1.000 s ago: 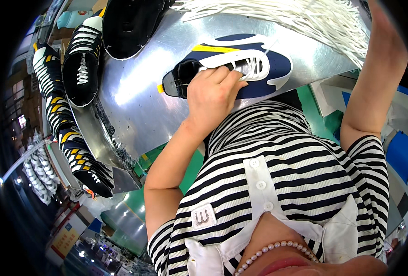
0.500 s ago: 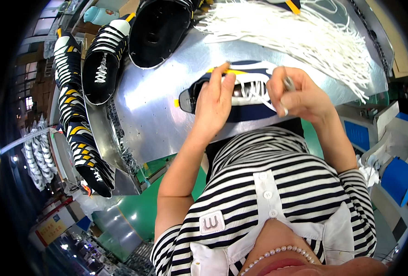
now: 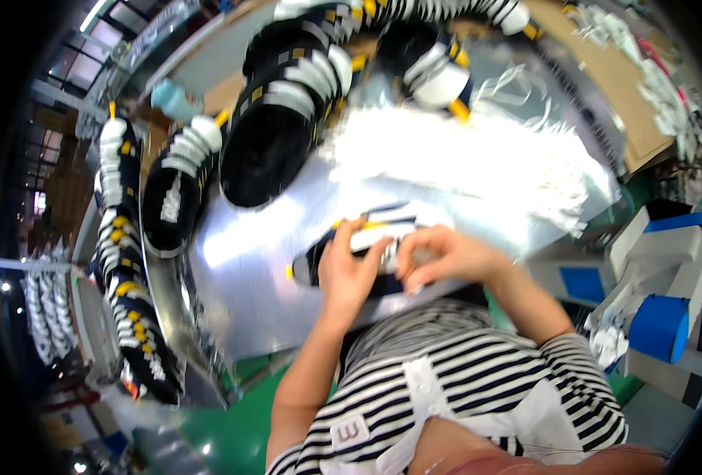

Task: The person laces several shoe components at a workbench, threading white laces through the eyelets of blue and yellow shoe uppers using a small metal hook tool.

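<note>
A navy shoe upper (image 3: pixel 310 263) with white laces, yellow accents and a yellow heel tab lies sideways on the metal table in front of me, heel end to the left. My left hand (image 3: pixel 344 273) grips it near the opening, thumb and fingers bent around its edge. Over the lace rows, my right hand (image 3: pixel 450 257) has its fingers closed on a small greyish metal tool (image 3: pixel 424 256), whose shape is blurred. Fingers hide much of the lacing and the toe end. Beyond the upper, a heap of loose white laces (image 3: pixel 462 150) spreads out.
Nested laced shoe uppers stand behind on the left, a black stack (image 3: pixel 268 154) and a single upper (image 3: pixel 170 194). Another row of uppers (image 3: pixel 121 229) lines the left side. At the back are a white-toed upper (image 3: pixel 442 83) and a light-blue container (image 3: pixel 176 99). The metal table (image 3: pixel 248 309) has a raised left edge.
The view has tilted, so the table and hands sit lower in the picture. My right hand has come closer to my left, from the toe end to the middle of the laces.
</note>
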`<state>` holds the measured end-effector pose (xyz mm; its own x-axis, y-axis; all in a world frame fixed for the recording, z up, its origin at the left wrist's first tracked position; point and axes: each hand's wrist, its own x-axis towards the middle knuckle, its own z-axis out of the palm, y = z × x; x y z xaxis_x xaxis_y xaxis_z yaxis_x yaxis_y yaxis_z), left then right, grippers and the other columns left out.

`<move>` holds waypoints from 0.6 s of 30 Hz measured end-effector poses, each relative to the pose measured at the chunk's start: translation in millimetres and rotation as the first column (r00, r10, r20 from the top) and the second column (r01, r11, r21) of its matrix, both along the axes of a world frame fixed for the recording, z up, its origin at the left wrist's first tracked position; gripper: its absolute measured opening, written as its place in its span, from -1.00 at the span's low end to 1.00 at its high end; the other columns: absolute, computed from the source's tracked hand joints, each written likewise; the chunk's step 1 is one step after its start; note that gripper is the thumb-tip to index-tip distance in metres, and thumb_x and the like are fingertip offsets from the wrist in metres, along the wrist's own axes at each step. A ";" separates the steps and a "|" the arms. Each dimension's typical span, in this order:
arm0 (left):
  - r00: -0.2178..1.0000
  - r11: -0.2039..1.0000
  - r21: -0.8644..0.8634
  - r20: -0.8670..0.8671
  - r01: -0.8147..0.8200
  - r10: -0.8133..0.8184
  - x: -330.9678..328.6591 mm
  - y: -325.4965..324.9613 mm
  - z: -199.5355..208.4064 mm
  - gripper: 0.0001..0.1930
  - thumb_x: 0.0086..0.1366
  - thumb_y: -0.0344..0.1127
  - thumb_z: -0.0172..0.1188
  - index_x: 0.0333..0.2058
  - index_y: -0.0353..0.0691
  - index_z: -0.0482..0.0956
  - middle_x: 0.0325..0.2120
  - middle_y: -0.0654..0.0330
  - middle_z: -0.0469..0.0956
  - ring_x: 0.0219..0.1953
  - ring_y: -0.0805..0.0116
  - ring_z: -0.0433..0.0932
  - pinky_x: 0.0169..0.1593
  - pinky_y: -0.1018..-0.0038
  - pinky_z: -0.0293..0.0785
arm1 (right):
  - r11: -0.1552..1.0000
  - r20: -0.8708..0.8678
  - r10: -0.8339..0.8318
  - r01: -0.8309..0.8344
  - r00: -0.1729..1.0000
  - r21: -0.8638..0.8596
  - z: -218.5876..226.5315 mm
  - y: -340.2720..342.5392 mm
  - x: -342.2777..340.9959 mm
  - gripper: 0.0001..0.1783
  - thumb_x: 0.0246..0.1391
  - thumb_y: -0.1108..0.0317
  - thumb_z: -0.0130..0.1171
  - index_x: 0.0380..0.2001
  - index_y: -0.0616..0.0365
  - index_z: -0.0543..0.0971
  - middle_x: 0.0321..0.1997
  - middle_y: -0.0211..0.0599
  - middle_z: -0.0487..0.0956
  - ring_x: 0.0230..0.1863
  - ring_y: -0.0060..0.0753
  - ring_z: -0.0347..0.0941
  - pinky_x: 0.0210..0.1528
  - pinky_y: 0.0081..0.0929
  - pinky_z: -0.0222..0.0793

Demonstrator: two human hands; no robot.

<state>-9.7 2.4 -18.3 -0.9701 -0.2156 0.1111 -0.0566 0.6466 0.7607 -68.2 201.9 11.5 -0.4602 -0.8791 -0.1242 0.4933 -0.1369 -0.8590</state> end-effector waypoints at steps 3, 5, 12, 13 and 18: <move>0.998 0.998 -0.036 0.029 0.051 -0.050 -0.4 5.6 2.4 -0.42 0.00 -0.11 0.45 0.00 -0.12 0.51 -0.31 -0.03 0.63 -0.28 -0.03 0.59 -0.16 0.20 0.49 | 0.964 -0.039 -0.224 0.227 0.974 0.135 -12.1 -10.8 -2.2 -0.78 0.08 0.49 0.28 -0.18 0.20 0.55 -0.29 -0.45 0.58 -0.27 -0.68 0.49 -0.18 -0.72 0.40; 0.994 0.997 -0.013 0.080 0.078 -0.077 2.0 4.2 2.0 -0.38 -0.03 -0.12 0.47 0.01 -0.19 0.49 -0.26 -0.03 0.62 -0.24 -0.01 0.60 -0.13 0.23 0.51 | 0.855 -0.150 -0.496 0.511 0.855 0.085 -33.6 -17.3 -4.1 -0.80 0.09 0.48 0.27 -0.19 0.19 0.56 -0.26 -0.49 0.57 -0.22 -0.70 0.47 -0.14 -0.71 0.39; 0.993 0.950 0.309 0.092 0.045 -0.077 -7.4 -2.6 0.0 -0.60 0.29 -0.10 0.22 -0.06 -0.31 0.52 -0.27 -0.06 0.62 -0.21 0.08 0.63 -0.11 0.37 0.48 | 0.767 -0.289 -0.566 0.621 0.772 0.158 -47.1 -26.9 -5.7 -0.83 0.10 0.48 0.24 -0.21 0.20 0.58 -0.34 -0.51 0.57 -0.30 -0.75 0.44 -0.21 -0.74 0.37; 0.992 0.958 0.285 0.112 0.025 -0.059 -12.5 1.3 8.8 -0.58 0.30 -0.06 0.20 -0.07 -0.31 0.52 -0.29 -0.06 0.63 -0.22 0.07 0.63 -0.12 0.36 0.48 | 0.758 -0.328 -0.577 0.640 0.749 0.129 -42.7 -27.7 -10.8 -0.82 0.08 0.47 0.26 -0.21 0.21 0.59 -0.36 -0.50 0.58 -0.33 -0.75 0.44 -0.25 -0.74 0.36; 0.988 0.997 0.065 0.153 -0.041 0.030 -5.5 9.1 10.7 -0.47 0.05 -0.13 0.47 -0.08 -0.30 0.52 -0.27 0.08 0.65 -0.24 0.32 0.63 -0.11 0.45 0.49 | 0.746 -0.457 -0.502 0.635 0.734 0.201 -41.9 -35.5 -5.0 -0.81 0.05 0.41 0.27 -0.24 0.20 0.60 -0.42 -0.45 0.60 -0.36 -0.71 0.44 -0.27 -0.68 0.35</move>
<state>-15.2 11.6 -7.7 -0.9662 -0.2523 -0.0529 -0.1968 0.5891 0.7838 -73.2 166.4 -30.4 -0.9260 -0.3702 -0.0741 0.0691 0.0268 -0.9973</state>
